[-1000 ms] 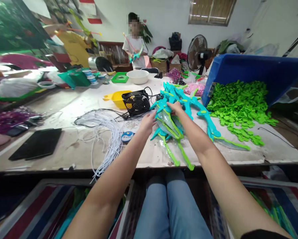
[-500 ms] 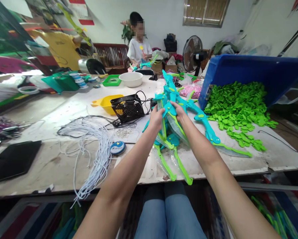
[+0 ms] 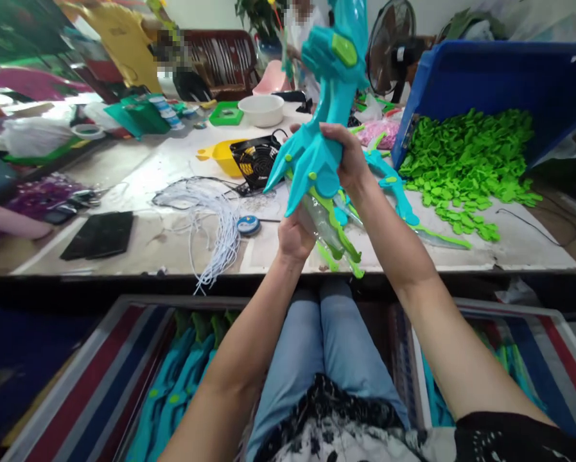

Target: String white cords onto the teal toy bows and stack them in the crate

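I hold a teal toy bow (image 3: 323,115) with green studs upright above the table edge. My right hand (image 3: 348,157) is wrapped round its middle. My left hand (image 3: 295,237) grips it lower down, where a clear plastic bag (image 3: 323,224) covers its green limb ends. More teal bow parts (image 3: 393,192) lie on the table just beyond my hands.
A heap of green plastic pieces (image 3: 465,167) spills from a tipped blue bin (image 3: 490,83) at right. White cords (image 3: 215,218), a black fan (image 3: 256,163), a yellow scoop (image 3: 220,157) and a tape roll (image 3: 248,225) lie at left. Striped bags (image 3: 138,378) with teal parts flank my knees. Another person sits behind.
Both hands lifted the bow off the table and raised it upright towards me. The view tilted down, showing my lap and the bags.
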A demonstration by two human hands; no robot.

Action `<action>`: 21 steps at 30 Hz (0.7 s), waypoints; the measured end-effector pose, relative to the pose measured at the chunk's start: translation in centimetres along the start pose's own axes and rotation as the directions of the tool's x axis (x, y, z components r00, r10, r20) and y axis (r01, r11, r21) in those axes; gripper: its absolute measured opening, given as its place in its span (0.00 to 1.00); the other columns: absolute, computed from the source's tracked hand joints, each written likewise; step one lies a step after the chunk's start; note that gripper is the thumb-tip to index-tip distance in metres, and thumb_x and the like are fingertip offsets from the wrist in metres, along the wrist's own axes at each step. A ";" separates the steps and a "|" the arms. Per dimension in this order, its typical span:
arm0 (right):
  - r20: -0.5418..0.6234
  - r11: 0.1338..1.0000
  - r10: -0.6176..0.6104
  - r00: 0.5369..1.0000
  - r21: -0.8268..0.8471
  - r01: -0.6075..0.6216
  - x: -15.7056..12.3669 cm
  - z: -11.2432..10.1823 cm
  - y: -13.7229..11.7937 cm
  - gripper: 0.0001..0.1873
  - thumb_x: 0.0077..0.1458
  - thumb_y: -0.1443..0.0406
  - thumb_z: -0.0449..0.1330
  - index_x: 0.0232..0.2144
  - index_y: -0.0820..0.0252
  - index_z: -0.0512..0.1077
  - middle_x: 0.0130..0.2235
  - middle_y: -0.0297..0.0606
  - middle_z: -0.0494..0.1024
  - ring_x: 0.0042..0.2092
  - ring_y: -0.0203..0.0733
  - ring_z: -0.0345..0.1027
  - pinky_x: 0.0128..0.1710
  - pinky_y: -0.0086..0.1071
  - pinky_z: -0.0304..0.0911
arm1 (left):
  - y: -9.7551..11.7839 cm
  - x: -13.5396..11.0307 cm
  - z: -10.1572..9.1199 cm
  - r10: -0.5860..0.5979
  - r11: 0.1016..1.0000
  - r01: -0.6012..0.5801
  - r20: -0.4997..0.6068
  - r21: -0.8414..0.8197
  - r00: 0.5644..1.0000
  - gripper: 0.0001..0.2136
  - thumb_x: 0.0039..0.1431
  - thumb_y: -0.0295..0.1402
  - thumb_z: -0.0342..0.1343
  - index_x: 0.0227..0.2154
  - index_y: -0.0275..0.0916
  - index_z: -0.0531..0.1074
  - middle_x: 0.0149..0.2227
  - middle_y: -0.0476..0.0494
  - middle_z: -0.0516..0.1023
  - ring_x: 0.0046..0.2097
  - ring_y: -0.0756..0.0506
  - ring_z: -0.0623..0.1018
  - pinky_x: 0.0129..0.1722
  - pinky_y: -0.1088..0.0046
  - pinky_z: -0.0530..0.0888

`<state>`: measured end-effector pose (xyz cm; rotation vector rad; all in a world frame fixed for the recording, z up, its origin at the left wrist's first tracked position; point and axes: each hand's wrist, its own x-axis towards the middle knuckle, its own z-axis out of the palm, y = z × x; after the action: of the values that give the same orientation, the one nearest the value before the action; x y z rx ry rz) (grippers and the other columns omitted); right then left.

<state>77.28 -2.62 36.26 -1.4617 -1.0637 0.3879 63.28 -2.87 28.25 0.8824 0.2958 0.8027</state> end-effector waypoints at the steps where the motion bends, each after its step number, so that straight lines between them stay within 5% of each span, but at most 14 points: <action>1: 0.094 0.995 -0.006 0.996 0.099 -0.003 -0.9 0.3 -0.8 0.43 0.59 0.45 0.31 0.27 0.70 0.75 0.32 0.33 0.79 0.43 0.34 0.74 0.40 0.30 0.67 | -0.2 -1.2 -0.2 -0.018 1.000 0.018 0.015 -0.006 1.000 0.19 0.63 0.44 0.49 0.49 0.39 0.74 0.54 0.41 0.76 0.61 0.38 0.70 0.57 0.60 0.70; 3: 0.272 0.969 -0.014 0.962 0.240 -0.054 -3.3 0.9 -2.3 0.30 0.56 0.46 0.49 0.34 0.66 0.76 0.34 0.32 0.79 0.44 0.35 0.73 0.40 0.28 0.69 | -0.8 -4.0 -0.8 -0.062 0.998 0.062 0.038 0.013 0.997 0.19 0.61 0.46 0.51 0.46 0.39 0.75 0.53 0.40 0.77 0.61 0.37 0.70 0.58 0.59 0.70; 5: 0.328 0.965 0.010 0.945 0.244 -0.095 -6.2 1.5 -3.5 0.22 0.51 0.56 0.61 0.45 0.63 0.74 0.36 0.32 0.79 0.42 0.36 0.73 0.38 0.29 0.70 | -1.9 -7.7 -2.0 -0.138 0.986 0.134 0.036 0.104 0.990 0.21 0.57 0.49 0.55 0.46 0.39 0.76 0.53 0.39 0.77 0.59 0.36 0.71 0.56 0.58 0.71; 8: 0.329 0.996 0.031 0.944 0.069 -0.056 -12.3 2.0 -4.1 0.40 0.45 0.66 0.64 0.61 0.64 0.58 0.42 0.36 0.77 0.41 0.38 0.71 0.38 0.32 0.71 | -2.9 -15.1 -4.7 -0.348 0.857 0.311 0.015 0.411 0.937 0.27 0.50 0.52 0.62 0.46 0.37 0.76 0.51 0.36 0.78 0.56 0.34 0.74 0.52 0.56 0.73; 10: 0.365 0.982 -0.007 0.931 -0.175 0.076 -17.6 2.2 -3.5 0.47 0.42 0.68 0.65 0.63 0.66 0.52 0.47 0.41 0.75 0.44 0.43 0.70 0.42 0.37 0.70 | -2.6 -20.5 -6.6 -0.581 0.660 0.406 0.087 0.632 0.809 0.27 0.50 0.51 0.63 0.46 0.35 0.76 0.49 0.35 0.79 0.53 0.35 0.76 0.53 0.57 0.72; 12: 0.424 0.859 -0.059 0.904 -0.439 0.262 -23.5 2.3 -1.9 0.46 0.41 0.70 0.64 0.63 0.68 0.53 0.51 0.48 0.72 0.49 0.50 0.67 0.47 0.43 0.68 | -1.5 -25.4 -7.8 -0.749 0.500 0.367 0.179 0.785 0.638 0.23 0.54 0.48 0.60 0.46 0.34 0.77 0.48 0.36 0.80 0.50 0.37 0.78 0.53 0.59 0.72; 14: 0.447 0.651 -0.104 0.888 -0.644 0.401 -29.4 2.7 0.7 0.40 0.45 0.72 0.61 0.61 0.65 0.58 0.52 0.51 0.71 0.52 0.55 0.64 0.52 0.49 0.63 | 0.1 -29.1 -8.3 -0.787 0.442 0.265 0.229 0.857 0.573 0.20 0.59 0.44 0.56 0.47 0.35 0.76 0.47 0.38 0.81 0.48 0.40 0.79 0.51 0.62 0.73; 17: 0.446 0.354 -0.195 0.874 -0.799 0.486 -37.0 3.5 5.3 0.26 0.56 0.72 0.55 0.57 0.54 0.65 0.52 0.49 0.71 0.53 0.56 0.63 0.55 0.59 0.56 | 2.1 -32.1 -8.4 -0.704 0.462 0.136 0.269 0.877 0.658 0.16 0.62 0.39 0.53 0.49 0.39 0.75 0.45 0.41 0.81 0.46 0.44 0.79 0.49 0.67 0.74; 21: 0.466 0.237 -0.159 0.870 -0.838 0.492 -43.0 3.8 9.3 0.23 0.60 0.70 0.53 0.55 0.47 0.69 0.48 0.46 0.74 0.51 0.52 0.63 0.55 0.56 0.54 | 1.5 -32.5 -10.1 -0.377 0.396 -0.109 0.270 0.912 0.886 0.14 0.65 0.37 0.51 0.48 0.40 0.74 0.44 0.40 0.80 0.46 0.43 0.78 0.48 0.64 0.75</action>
<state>55.44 -32.56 12.22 -2.1597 -2.0219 -0.5222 35.06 -20.27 20.39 2.0596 0.4067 0.1627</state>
